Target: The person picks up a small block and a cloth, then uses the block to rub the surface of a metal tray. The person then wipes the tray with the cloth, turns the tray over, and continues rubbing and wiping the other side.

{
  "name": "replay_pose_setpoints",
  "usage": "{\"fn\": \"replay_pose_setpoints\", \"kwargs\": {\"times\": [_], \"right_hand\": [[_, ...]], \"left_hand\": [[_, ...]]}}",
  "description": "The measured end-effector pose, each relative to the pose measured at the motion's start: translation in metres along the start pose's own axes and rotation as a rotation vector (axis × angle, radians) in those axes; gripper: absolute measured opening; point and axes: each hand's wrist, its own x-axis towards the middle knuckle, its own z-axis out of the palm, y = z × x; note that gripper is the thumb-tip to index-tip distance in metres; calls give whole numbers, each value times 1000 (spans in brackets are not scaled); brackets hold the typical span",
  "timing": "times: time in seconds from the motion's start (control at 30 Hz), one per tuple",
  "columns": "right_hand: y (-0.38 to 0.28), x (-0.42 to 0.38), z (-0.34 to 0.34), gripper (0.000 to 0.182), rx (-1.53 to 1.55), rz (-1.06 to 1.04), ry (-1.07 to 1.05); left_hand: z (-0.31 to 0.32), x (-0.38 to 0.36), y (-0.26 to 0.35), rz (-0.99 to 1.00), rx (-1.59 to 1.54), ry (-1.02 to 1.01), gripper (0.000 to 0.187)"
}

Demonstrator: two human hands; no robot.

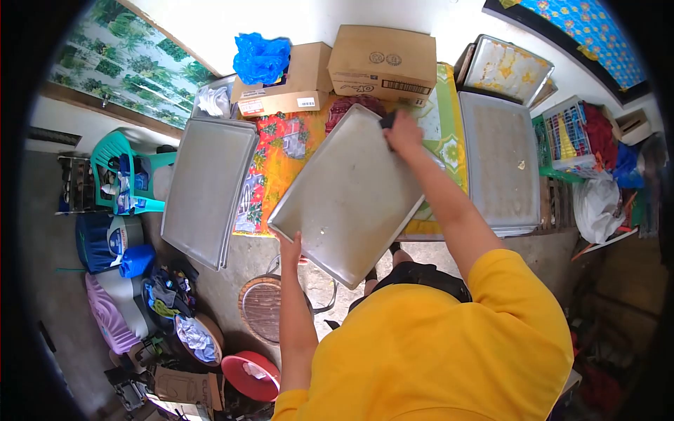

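From the head view I look down past a yellow shirt (442, 344) at two bare hands working on a large rectangular silver-grey metal tray (351, 193). The tray spans the space between the hands, turned at an angle to the table, its near corner jutting past the table's edge. I can't tell how much of its underside rests on the table.

The left hand (289, 249) is closed around the tray's rim close to its left corner. The right hand (405, 133), reaching farther out, has its fingers closed on a small black pad (387, 121) at the tray's far right edge, near the top corner. The pad's full shape is hidden from me.

Under the tray I see an orange floral table cover (290, 172); just right of the right hand is a green-and-white patterned cloth (453, 123). Just beyond that hand sit a crumpled dark red cloth (351, 109) and a closed brown cardboard box (382, 56). Farther out to its left, a crinkled blue plastic bag (261, 59) tops another brown cardboard box (303, 67).

Left of the left hand lies a stack of grey metal trays (209, 182); a second pile of metal trays (500, 154) lies right of the right hand. Below the left hand, on the floor, I see a round brown wooden stool (261, 309) and a red plastic basin (239, 382).
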Motion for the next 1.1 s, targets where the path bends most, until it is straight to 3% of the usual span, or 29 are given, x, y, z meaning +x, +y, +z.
{"fn": "replay_pose_setpoints", "kwargs": {"times": [0.07, 0.17, 0.3, 0.7, 0.9, 1.0, 1.1], "right_hand": [[-28, -19, 23, 62, -78, -279, -58], [-45, -39, 23, 61, -161, -423, -40], [-26, 32, 11, 68, -58, -59, 99], [-64, 66, 24, 63, -238, -201, 97], [-56, 49, 14, 66, -9, 24, -47], [-76, 10, 33, 62, 40, -142, -43], [-126, -67, 70, 56, -19, -395, -211]], "left_hand": [[2, -3, 0, -8, -11, 1, 102], [0, -3, 3, 12, -5, 14, 102], [1, -6, 6, -8, 7, 43, 100], [2, -1, 0, -24, 16, 44, 103], [2, -5, 6, -34, 12, 57, 102], [2, -5, 6, -21, 24, 73, 102], [3, -6, 3, -16, 8, 72, 102]]}}
